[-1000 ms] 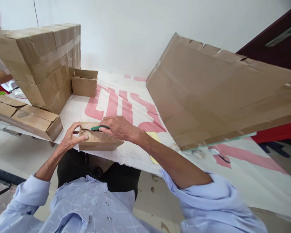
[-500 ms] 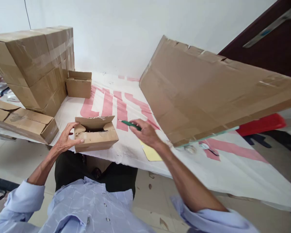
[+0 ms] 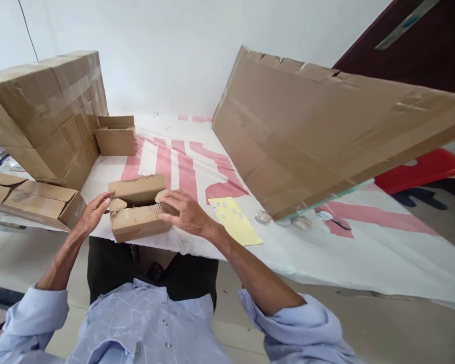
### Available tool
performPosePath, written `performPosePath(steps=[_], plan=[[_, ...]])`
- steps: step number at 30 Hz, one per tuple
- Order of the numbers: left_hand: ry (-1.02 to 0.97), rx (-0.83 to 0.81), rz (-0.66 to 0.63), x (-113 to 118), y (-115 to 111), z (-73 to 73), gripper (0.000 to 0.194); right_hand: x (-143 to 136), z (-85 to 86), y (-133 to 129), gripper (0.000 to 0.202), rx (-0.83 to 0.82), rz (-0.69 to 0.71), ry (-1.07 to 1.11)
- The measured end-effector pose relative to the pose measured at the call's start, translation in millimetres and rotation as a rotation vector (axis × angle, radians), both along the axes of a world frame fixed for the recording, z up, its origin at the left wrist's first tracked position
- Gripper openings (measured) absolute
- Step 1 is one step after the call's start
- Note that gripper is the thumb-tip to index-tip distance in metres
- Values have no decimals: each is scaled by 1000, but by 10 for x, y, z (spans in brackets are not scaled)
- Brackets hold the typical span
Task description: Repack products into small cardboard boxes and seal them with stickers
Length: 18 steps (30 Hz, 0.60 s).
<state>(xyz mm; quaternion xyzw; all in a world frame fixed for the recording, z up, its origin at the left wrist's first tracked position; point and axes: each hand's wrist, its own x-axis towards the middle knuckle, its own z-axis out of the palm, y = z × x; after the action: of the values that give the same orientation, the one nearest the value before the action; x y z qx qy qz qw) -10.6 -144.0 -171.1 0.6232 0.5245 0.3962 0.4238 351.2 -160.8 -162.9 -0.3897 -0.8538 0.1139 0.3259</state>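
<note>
A small cardboard box (image 3: 140, 222) stands near the table's front edge, its lid flap raised at the back and side tabs folded partly inward. The inside is dark and its contents are hidden. My left hand (image 3: 93, 215) is at the box's left corner, fingertips by the edge, fingers stretched and slightly apart. Over the right end lies my right hand (image 3: 187, 215), its fingers on the side and thumb against the front top edge. No green tool shows in either hand now. A yellow sheet (image 3: 237, 222) with small pale stickers lies right of my right hand.
Stacked taped boxes (image 3: 49, 111) rise at left, with a long carton (image 3: 34, 199) before them and a small open box (image 3: 116, 139) beside them. A large cardboard panel (image 3: 307, 136) leans at right. Tape rolls (image 3: 263, 217) lie below it; a red object (image 3: 420, 169) is behind.
My right hand has moved left onto the box's right end, and the green tool it held is out of sight. My left thumb has drawn back from the box front toward its left edge.
</note>
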Motion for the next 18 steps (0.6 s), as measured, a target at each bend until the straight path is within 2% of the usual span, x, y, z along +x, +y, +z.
performPosePath(steps=[3, 6, 9, 11, 12, 14, 16, 18], plan=[[37, 39, -24, -6, 2, -37, 82, -156, 108, -142, 16, 11, 139, -94], [69, 80, -43, 7, -18, -64, 79, -198, 177, -103, 20, 61, 137, -63], [60, 105, -50, 34, -44, -68, 74, -232, 283, 227, 25, 119, -23, -50], [66, 133, -47, 49, -61, -55, 66, -277, 352, 534, 37, 91, -73, -71], [74, 148, -42, 55, -68, -45, 62, -304, 378, 682, 40, 51, -66, -83], [86, 178, -24, 69, -80, -19, 55, -355, 409, 919, 33, -45, -13, -88], [86, 202, -5, 95, -85, 10, 50, -391, 414, 1053, 20, -128, 60, -40], [81, 221, 12, 135, -82, 35, 46, -402, 403, 1095, 20, -188, 126, 49]])
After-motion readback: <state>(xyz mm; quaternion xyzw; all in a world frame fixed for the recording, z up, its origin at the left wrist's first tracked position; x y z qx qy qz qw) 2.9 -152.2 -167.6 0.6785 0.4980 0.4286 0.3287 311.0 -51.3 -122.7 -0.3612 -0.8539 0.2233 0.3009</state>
